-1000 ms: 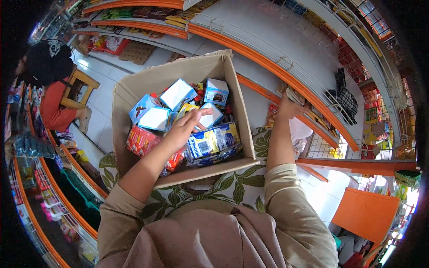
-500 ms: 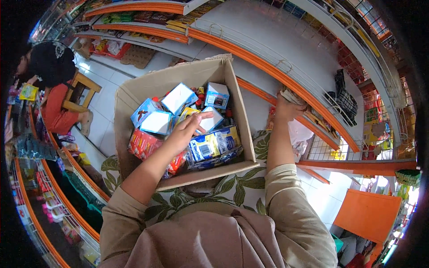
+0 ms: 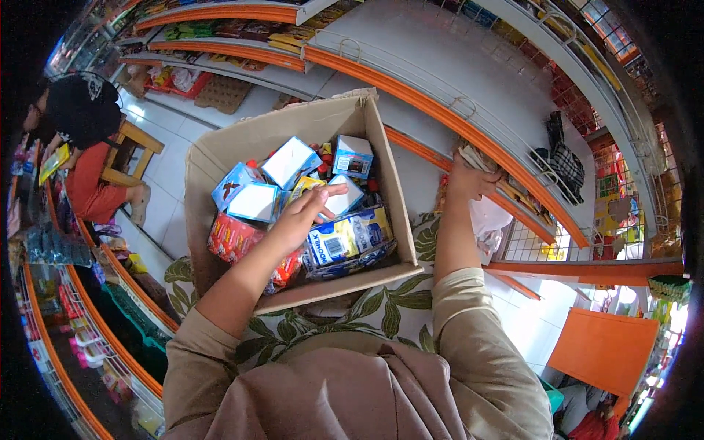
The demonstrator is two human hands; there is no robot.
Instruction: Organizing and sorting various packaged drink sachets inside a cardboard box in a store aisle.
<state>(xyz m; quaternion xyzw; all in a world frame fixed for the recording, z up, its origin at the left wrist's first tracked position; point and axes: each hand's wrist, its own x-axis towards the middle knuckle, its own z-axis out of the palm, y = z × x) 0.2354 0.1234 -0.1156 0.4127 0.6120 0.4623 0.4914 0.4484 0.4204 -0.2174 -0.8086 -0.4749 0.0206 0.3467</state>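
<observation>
My left hand point(image 3: 303, 215) reaches into a cardboard box point(image 3: 297, 299) on my lap, with its fingers stretched out over the goods and nothing in its grip. Around it lie small blue-and-white boxes point(image 3: 254, 202), red packets point(image 3: 233, 237) and a bundle of blue-and-yellow packs point(image 3: 350, 240). Red-capped bottles show partly beneath the boxes. Off to the right, my right hand point(image 3: 469, 180) is at the orange-edged lower shelf, its fingers closed around a pale, crumpled-looking thing point(image 3: 478, 158). Its kind is unclear, and the shelf edge partly covers it.
A dark checked cloth point(image 3: 563, 165) lies on the upper right shelf point(image 3: 455, 66). At left, a person point(image 3: 92, 165) by a wooden stool point(image 3: 132, 150) holds a yellow packet point(image 3: 56, 163). Stocked racks stand at the lower left; an orange panel point(image 3: 605, 348) is at the lower right.
Both my hands stay nearly where they were. The person at left has tilted the yellow packet and shifted their head slightly. The whole view has drifted a little.
</observation>
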